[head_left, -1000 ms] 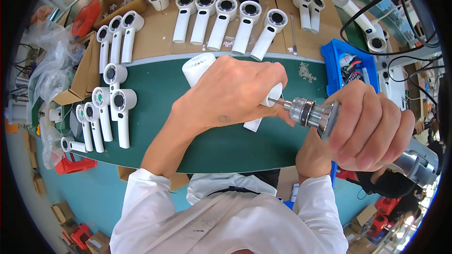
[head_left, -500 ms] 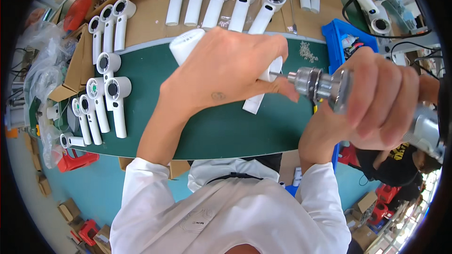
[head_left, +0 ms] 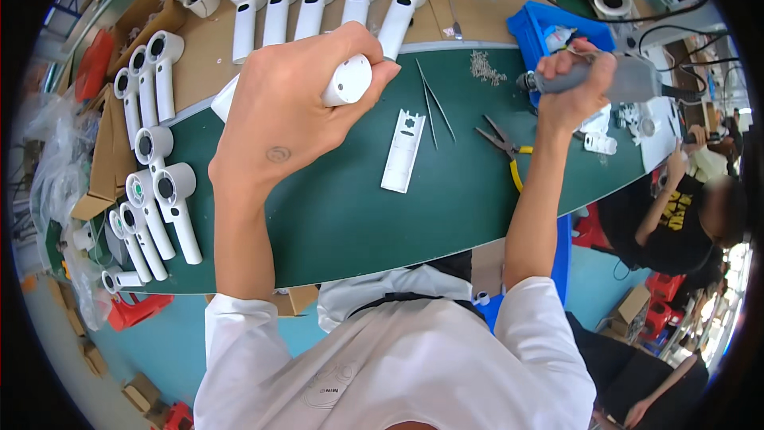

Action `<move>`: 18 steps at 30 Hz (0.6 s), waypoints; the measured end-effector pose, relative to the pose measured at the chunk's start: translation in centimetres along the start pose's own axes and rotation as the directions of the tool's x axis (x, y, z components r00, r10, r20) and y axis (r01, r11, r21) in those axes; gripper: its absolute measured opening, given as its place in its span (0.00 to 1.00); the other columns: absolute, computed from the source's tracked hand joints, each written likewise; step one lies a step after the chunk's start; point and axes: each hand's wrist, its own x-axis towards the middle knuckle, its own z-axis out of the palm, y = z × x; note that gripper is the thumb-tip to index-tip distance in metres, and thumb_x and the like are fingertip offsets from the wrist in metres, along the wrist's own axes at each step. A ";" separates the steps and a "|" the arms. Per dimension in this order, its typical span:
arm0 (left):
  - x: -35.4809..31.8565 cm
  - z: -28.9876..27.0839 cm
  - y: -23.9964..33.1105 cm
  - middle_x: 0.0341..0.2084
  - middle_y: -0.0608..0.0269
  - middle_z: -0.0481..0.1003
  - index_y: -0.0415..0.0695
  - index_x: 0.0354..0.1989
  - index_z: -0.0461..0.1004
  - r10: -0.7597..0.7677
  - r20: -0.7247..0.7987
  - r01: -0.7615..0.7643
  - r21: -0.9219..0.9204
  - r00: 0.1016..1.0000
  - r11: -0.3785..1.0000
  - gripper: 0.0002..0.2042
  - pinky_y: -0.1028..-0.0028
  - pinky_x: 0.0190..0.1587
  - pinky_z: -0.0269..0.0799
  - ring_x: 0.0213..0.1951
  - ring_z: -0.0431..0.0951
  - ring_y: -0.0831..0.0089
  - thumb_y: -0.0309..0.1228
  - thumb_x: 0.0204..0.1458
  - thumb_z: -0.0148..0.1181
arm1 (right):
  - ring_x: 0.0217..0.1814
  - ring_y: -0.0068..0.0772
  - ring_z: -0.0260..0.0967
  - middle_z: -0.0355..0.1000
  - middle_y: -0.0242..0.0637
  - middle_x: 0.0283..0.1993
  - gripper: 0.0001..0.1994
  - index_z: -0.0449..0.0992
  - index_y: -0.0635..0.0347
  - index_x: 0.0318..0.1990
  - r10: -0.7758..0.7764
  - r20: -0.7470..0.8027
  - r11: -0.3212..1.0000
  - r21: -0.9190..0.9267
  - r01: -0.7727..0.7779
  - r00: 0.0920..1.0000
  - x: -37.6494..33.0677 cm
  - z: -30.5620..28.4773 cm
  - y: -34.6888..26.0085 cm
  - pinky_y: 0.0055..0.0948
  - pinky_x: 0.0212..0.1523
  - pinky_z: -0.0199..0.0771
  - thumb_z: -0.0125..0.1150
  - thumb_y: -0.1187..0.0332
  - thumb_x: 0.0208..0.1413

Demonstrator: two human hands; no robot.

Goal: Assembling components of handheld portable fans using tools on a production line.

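Head view first takes in the green mat that fills the middle of the bench, and over it our two hands, well apart. Our left hand is clenched around a white plastic handle; its round capped end sticks out from between thumb and fingers and faces right, so its long axis runs roughly left to right across the mat, rising a little toward the far side. Our right hand is wrapped around a grey electric screwdriver, held near the blue bin, with its metal nose turned left toward the handle. So the capped end and the driver's nose face each other across an open stretch of mat, and the left hand is plainly the one on the handle.

Between the hands, flat on the mat, lie a white cover plate with its long side running toward and away from us, thin tweezers beside it, and yellow-handled pliers nearer the right forearm. A small heap of screws sits by the bin.
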 end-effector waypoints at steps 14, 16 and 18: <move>0.1 0.5 0.7 0.21 0.61 0.77 0.46 0.34 0.75 -0.070 0.078 0.070 -0.004 0.994 0.998 0.08 0.71 0.24 0.69 0.21 0.76 0.64 0.30 0.48 0.67 | 0.19 0.32 0.59 0.61 0.37 0.19 0.21 0.70 0.61 0.35 -0.083 -0.028 0.995 0.055 0.085 0.996 -0.3 0.4 2.1 0.35 0.25 0.66 0.51 0.48 0.58; 0.1 0.5 0.5 0.21 0.61 0.77 0.46 0.34 0.75 -0.062 0.092 0.062 0.004 0.994 0.998 0.08 0.72 0.24 0.69 0.21 0.76 0.64 0.30 0.48 0.67 | 0.18 0.32 0.59 0.61 0.36 0.19 0.22 0.71 0.61 0.36 -0.055 -0.004 0.994 0.090 0.055 0.998 -0.3 0.4 2.0 0.35 0.25 0.66 0.51 0.48 0.58; 0.0 0.7 0.3 0.20 0.61 0.76 0.45 0.31 0.75 -0.061 0.104 0.063 -0.021 0.993 0.998 0.07 0.72 0.24 0.69 0.20 0.75 0.64 0.29 0.48 0.67 | 0.18 0.32 0.58 0.60 0.36 0.19 0.22 0.71 0.61 0.36 -0.024 0.023 0.992 0.125 0.021 0.999 -0.5 0.4 1.9 0.35 0.25 0.66 0.50 0.47 0.59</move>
